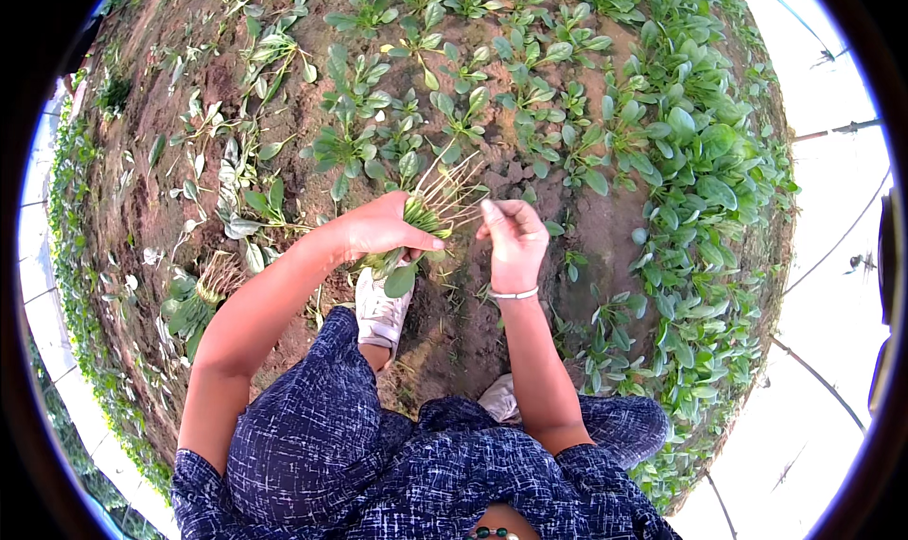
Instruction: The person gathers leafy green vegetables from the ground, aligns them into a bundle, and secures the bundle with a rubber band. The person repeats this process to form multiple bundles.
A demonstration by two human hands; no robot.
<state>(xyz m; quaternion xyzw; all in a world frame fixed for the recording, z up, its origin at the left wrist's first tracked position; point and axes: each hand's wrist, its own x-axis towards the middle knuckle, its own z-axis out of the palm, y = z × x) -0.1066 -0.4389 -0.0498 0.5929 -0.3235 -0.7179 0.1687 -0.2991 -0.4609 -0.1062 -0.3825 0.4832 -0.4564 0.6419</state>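
Note:
My left hand [379,226] grips a bunch of spinach-like leafy greens [423,216] above one shoe. Its pale, thin roots fan out up and to the right, and some leaves hang below my palm. My right hand [516,238], with a light bangle at the wrist, is just right of the root tips. The fingers there are curled with the thumb near them; whether they pinch a root is unclear. Another bundle of pulled greens [202,292] lies on the soil at left, roots upward.
Rows of rooted plants [347,143] grow in the soil ahead. A dense strip of greens [702,185] runs along the right. Loose leaves and uprooted plants [237,185] litter the left side. My white shoes [379,313] stand on bare soil [447,348].

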